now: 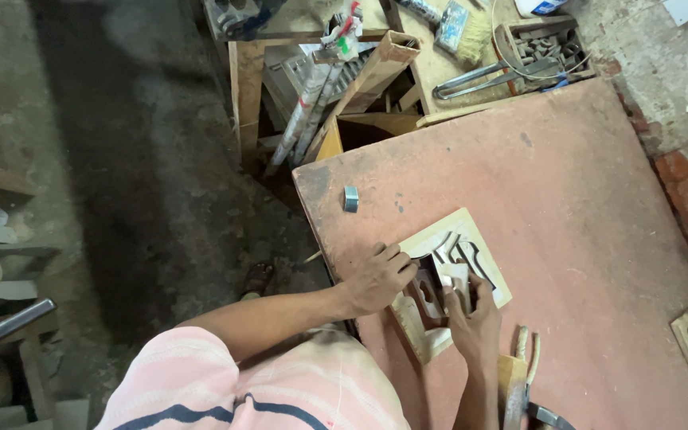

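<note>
Now your left hand (376, 279) and right hand (471, 318) grip the carved panel (451, 275). Press it flat on the red table (583, 199). Keep fingers off cut edges.

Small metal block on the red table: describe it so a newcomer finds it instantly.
Start at the big reddish table and go to its near-left corner. The small metal block lies alone there, above the pale carved wooden panel that both hands work on. It is the only grey, shiny piece on the tabletop; everything nearby is wood.
</note>
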